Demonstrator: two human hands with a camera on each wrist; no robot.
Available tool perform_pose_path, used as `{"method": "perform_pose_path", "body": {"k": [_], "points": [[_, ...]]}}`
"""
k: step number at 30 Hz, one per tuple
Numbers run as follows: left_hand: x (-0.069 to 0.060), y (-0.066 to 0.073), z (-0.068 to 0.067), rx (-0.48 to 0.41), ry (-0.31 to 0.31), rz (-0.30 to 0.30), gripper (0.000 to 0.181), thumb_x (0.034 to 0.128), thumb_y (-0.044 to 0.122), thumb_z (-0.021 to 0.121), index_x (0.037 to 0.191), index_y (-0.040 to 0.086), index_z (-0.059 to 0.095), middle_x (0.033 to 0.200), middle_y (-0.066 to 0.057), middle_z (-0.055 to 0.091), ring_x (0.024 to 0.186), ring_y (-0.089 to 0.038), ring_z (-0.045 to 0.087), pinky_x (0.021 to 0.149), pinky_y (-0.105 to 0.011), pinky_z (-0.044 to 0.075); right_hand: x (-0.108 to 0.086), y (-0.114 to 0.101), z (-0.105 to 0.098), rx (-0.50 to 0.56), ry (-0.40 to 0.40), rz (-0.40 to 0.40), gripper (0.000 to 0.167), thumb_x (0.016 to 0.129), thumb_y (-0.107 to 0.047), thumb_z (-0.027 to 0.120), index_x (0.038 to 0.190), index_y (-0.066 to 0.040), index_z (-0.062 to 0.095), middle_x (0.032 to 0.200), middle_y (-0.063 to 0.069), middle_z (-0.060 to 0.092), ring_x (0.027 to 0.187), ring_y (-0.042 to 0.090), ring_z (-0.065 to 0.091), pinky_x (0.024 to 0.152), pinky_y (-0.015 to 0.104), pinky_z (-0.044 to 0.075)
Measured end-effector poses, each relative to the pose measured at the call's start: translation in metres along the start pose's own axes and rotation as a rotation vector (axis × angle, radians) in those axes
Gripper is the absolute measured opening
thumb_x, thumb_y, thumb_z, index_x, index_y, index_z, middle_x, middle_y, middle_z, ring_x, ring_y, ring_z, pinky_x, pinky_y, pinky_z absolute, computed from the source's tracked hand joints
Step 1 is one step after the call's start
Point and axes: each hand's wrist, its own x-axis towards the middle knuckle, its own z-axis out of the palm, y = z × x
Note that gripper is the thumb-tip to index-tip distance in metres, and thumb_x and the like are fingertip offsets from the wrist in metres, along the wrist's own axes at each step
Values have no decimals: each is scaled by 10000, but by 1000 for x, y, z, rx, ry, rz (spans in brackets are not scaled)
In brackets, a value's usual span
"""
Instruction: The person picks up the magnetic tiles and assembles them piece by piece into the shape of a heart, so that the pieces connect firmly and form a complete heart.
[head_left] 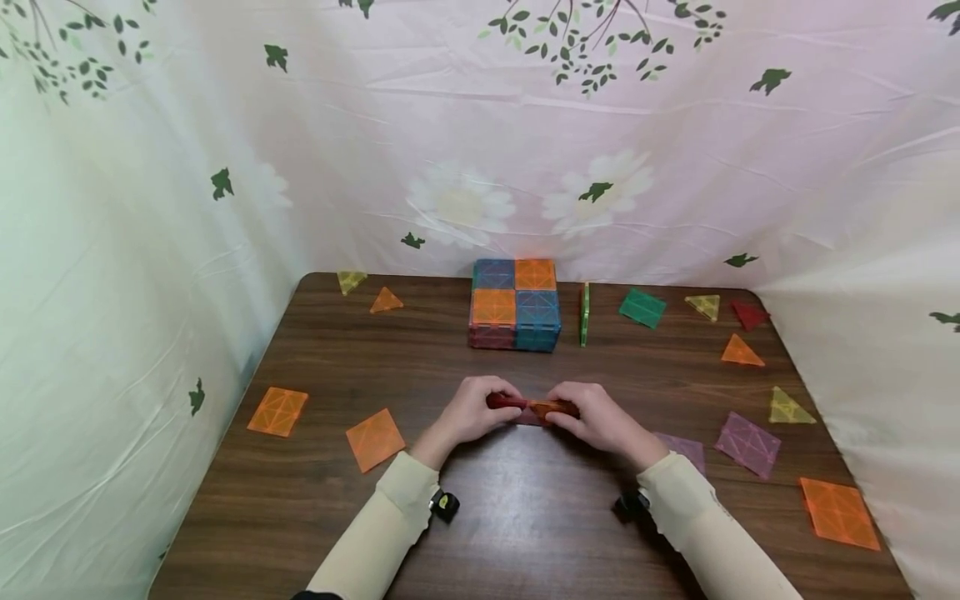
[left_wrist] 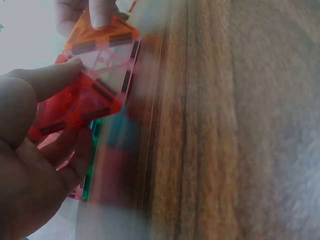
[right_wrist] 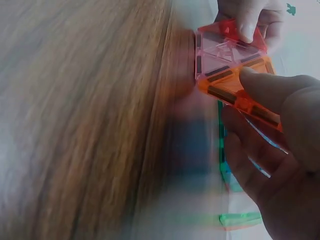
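My left hand (head_left: pixel 474 410) pinches a red triangular magnetic tile (left_wrist: pixel 87 102), thumb on top and fingers underneath. My right hand (head_left: pixel 600 414) pinches an orange triangular magnetic tile (right_wrist: pixel 227 84) in the same way. Between these two lies a pink see-through triangular tile (right_wrist: pixel 216 54), touching both along its edges. All three are held together just above the table, near its middle. Behind the hands stands a box of magnetic tiles (head_left: pixel 515 307), its top a checker of blue and orange squares. The fingers hide parts of the held tiles.
A green-edged tile (head_left: pixel 585 315) stands upright right of the box. Orange squares (head_left: pixel 278 412) lie at left. At right are purple tiles (head_left: pixel 748 444), an orange square (head_left: pixel 838 512), a green tile (head_left: pixel 642 308) and several triangles. A printed curtain (head_left: pixel 465 125) borders the wooden table (head_left: pixel 525 533).
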Motion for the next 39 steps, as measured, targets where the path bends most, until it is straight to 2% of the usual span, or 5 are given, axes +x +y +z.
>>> {"method": "perform_pose_path", "body": {"k": [9,12,18,31,39], "points": [[-1,-3,-2,-73,78,-30,215,924,191,839,1117,139,759,1136,-9,720,1045,-173,686,912,-345,567,-3,1,-3,259,122,143,156,975,-48,749,1103,-94,673,1090,94,668,753,106,620,614,263,533],[-2,-3,-5,-64,27,-34,325,842,235,917,1126,160,779,1201,1,682,1138,-182,643,978,-363,539,-5,3,-6,389,97,185,165,940,-25,784,1094,-55,733,1262,206,624,854,151,660,693,237,583],[-4,-2,-9,-66,-104,-66,604,740,247,990,1283,176,736,1372,-4,585,1273,-221,554,1090,-449,469,-9,8,-14,578,20,276,517,831,51,859,1315,37,679,1523,272,456,1056,256,642,875,231,588],[-4,-11,-3,-170,-82,-9,333,881,187,881,1186,152,751,1267,7,694,1110,-143,648,832,-270,592,-12,14,-9,261,103,252,273,913,12,791,1159,-103,751,1180,97,692,854,134,666,662,270,581],[0,-13,4,11,-2,-21,166,1002,233,751,1135,148,803,1088,35,778,967,-66,681,888,-305,567,-12,7,-2,-83,95,165,69,994,-291,760,985,-226,740,903,-131,695,788,52,620,719,319,555]]}}
